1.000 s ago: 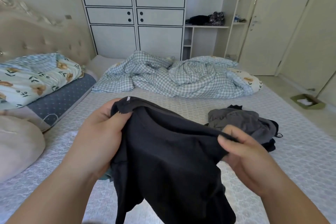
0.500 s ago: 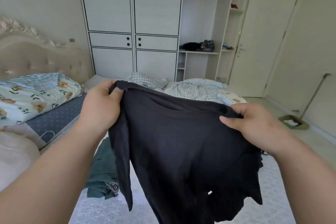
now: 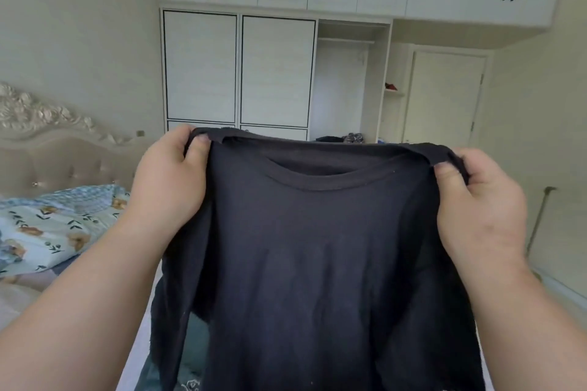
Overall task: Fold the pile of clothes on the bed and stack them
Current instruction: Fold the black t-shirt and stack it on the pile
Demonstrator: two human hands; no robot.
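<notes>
A black T-shirt (image 3: 317,257) hangs spread out in front of me, neckline at the top, its body dropping out of the frame's bottom edge. My left hand (image 3: 171,181) grips the left shoulder seam, thumb over the fabric. My right hand (image 3: 476,200) pinches the right shoulder seam at the same height. A dark green garment (image 3: 193,355) lies on the bed below, mostly hidden behind the shirt. The other clothes on the bed are covered by the raised shirt.
A floral pillow (image 3: 50,232) and padded headboard (image 3: 63,152) are at the left. White wardrobe doors (image 3: 238,70) and an open shelf bay fill the far wall, with a door (image 3: 444,98) at the right. A mop handle (image 3: 536,225) leans at the right.
Both hands lifted the shirt higher and pulled it wide apart by the shoulders, so it now hangs flat. My view tilted up, hiding the bed and the grey pile.
</notes>
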